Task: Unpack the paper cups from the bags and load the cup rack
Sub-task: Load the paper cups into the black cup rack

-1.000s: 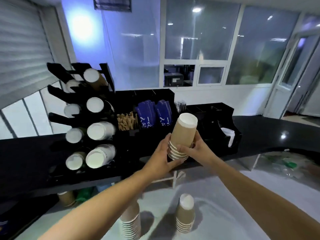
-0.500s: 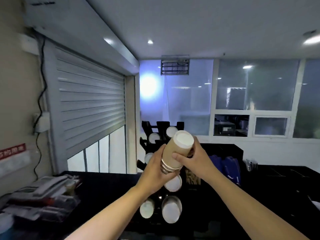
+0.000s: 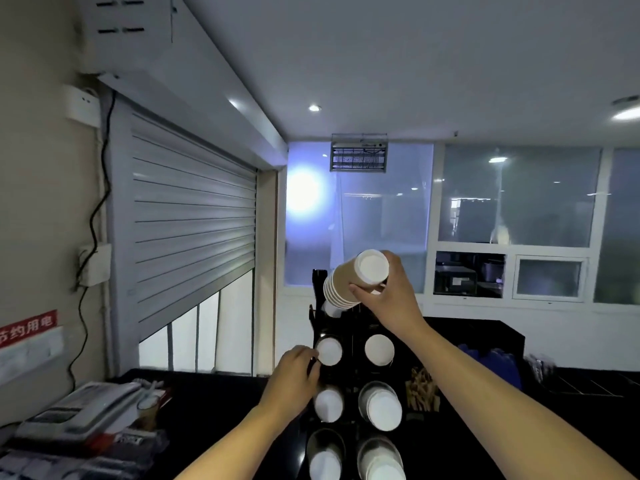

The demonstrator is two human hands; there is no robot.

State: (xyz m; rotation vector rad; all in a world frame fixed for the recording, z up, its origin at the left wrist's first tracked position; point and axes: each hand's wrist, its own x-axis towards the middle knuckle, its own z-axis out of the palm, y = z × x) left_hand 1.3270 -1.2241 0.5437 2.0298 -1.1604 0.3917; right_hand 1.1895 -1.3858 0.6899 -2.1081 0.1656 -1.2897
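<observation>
The stack of paper cups (image 3: 346,284) is up at the top of the cup rack (image 3: 350,374), tilted on its side with the open rims toward the rack's upper left slot and the white bottom facing the camera. The right hand (image 3: 393,301) grips it from the right, fingers wrapped over the top and thumb pressed under the brown wall.

The left hand (image 3: 294,374) is lower, at the rack's left edge, beside the small cup (image 3: 329,349) in the second row. Its fingers are curled there, but whether they clasp the rack or that cup cannot be told.

The other slots below hold cups, white bottoms outward: one to the right (image 3: 379,349) in the same row, two more (image 3: 381,408) beneath and another pair at the frame's lower edge. The right forearm crosses in front of the rack's right side.

The rack stands on a black counter (image 3: 214,400). Brown sticks (image 3: 423,389) sit just to its right, and a heap of papers (image 3: 79,415) lies well to the left under a half-lowered shutter (image 3: 194,230).

The stack is of plain brown cups, nested tight, with pale rolled rims showing as rings at its lower end.
</observation>
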